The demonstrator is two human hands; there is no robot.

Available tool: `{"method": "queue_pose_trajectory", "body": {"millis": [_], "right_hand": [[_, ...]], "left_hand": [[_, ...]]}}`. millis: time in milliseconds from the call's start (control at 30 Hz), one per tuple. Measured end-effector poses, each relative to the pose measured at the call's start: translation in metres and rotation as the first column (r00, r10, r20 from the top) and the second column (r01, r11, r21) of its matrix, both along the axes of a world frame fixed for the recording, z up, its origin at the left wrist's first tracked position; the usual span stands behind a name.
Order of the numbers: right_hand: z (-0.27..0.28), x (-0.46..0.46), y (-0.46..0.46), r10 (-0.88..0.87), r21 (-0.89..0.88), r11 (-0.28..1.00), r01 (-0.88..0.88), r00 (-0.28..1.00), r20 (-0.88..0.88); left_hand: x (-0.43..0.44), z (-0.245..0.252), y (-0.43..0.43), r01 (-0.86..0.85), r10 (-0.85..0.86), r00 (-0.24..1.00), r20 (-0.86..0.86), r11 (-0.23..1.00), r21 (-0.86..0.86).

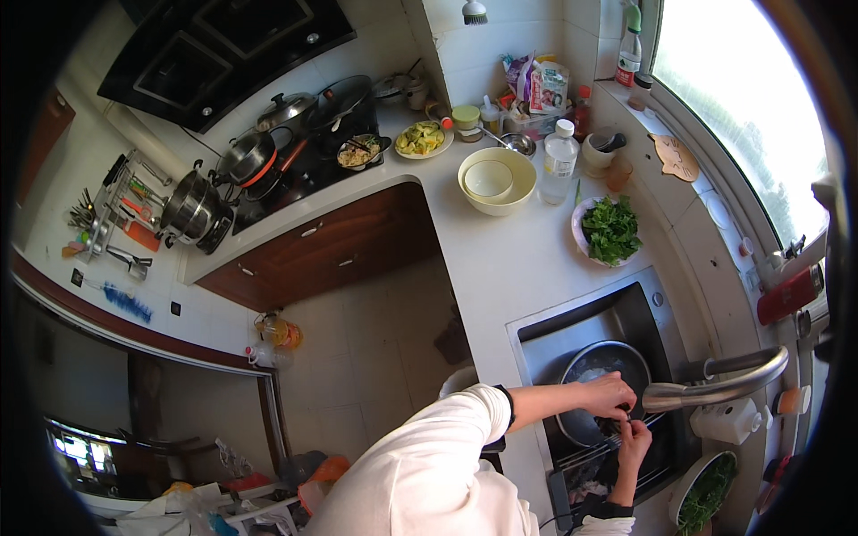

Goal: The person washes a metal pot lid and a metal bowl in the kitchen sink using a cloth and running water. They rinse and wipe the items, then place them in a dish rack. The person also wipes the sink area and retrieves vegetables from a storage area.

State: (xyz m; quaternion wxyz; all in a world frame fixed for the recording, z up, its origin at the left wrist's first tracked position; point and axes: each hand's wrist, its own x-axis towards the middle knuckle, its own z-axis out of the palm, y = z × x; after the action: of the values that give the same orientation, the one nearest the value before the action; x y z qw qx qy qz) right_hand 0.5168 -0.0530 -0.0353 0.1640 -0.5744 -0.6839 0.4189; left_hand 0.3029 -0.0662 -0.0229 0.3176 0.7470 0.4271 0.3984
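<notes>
Both my hands meet over the near side of a round metal basin (582, 365) in the sink. My left hand (608, 395) reaches in from the left, its fingers pinched on a small dark piece (625, 407), too small to name. My right hand (633, 442) comes up from below, fingertips pinched at the same piece and almost touching the left. Whitish liquid or residue shows in the basin. Metal rods of a rack (583, 457) cross the sink (570, 311) beside it. The basin's contents under my hands are partly hidden.
The curved faucet (717, 388) hangs close to my hands on the right. A plate of leafy greens (610, 231), nested cream bowls (497, 181) and a clear bottle (558, 164) stand beyond the sink. A white jug (727, 421) and a bowl of greens (704, 496) sit nearby.
</notes>
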Motion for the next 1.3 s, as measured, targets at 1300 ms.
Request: {"method": "queue_pose_trajectory", "body": {"millis": [1300], "right_hand": [[0.020,0.012,-0.052,-0.221,0.130,0.966,0.221,0.975,-0.019]], "left_hand": [[-0.006,-0.040,0.061,0.069,-0.105,0.991,-0.085,0.934,-0.350]]}}
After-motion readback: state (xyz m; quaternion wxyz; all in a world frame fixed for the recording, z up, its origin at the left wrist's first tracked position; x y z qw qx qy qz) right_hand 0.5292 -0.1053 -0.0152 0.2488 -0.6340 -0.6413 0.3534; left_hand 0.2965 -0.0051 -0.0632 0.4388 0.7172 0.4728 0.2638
